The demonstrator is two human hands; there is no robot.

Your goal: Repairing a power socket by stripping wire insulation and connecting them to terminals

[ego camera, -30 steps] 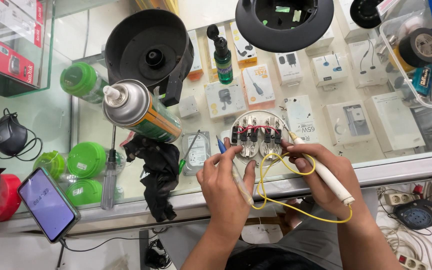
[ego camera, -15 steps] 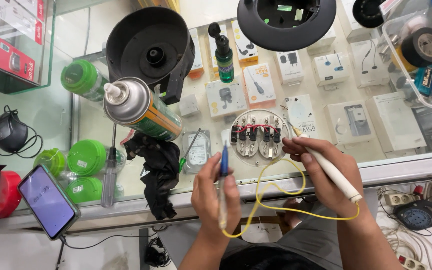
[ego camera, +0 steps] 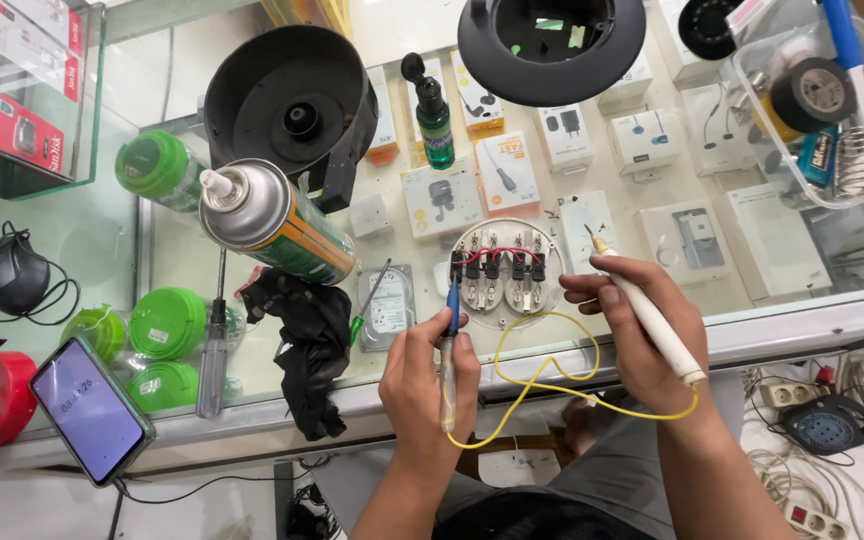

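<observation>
view from above of two bare hands working a pair of test probes on a round white terminal plate (ego camera: 497, 275), which lies flat on the glass surface (ego camera: 752, 330) near its front edge, between a bare hard drive (ego camera: 389, 305) on its left and boxed accessories seen under the glass. the plate carries a row of small black blocks joined by red wire loops; it looks light, rigid and free to slide on the glass, and its small contacts are judged easy to bend, so pressure from a probe tip is best kept light and straight down.

left hand (ego camera: 432, 385): grip closed around a slim blue-tipped probe (ego camera: 449, 340), fingers wrapped along the lower shaft and the thumb laid on top; the tip rests at the left end of the block row. whether it truly touches metal cannot be told.

right hand (ego camera: 642, 330): grip closed pen-fashion on a white probe (ego camera: 652, 325), pinched near its front end, with the metal tip up beside the plate's right rim and apart from the blocks.

a thin yellow lead (ego camera: 552, 385) loops slackly between the two probe tails; it is soft and light and hangs off the front of the surface. both probes appear stiff, smooth and light, best held close to the tip for control, as shown.

nearby: spray can (ego camera: 272, 225) lying on its side, black rag (ego camera: 307, 330), screwdriver (ego camera: 212, 355), phone (ego camera: 92, 410).
</observation>
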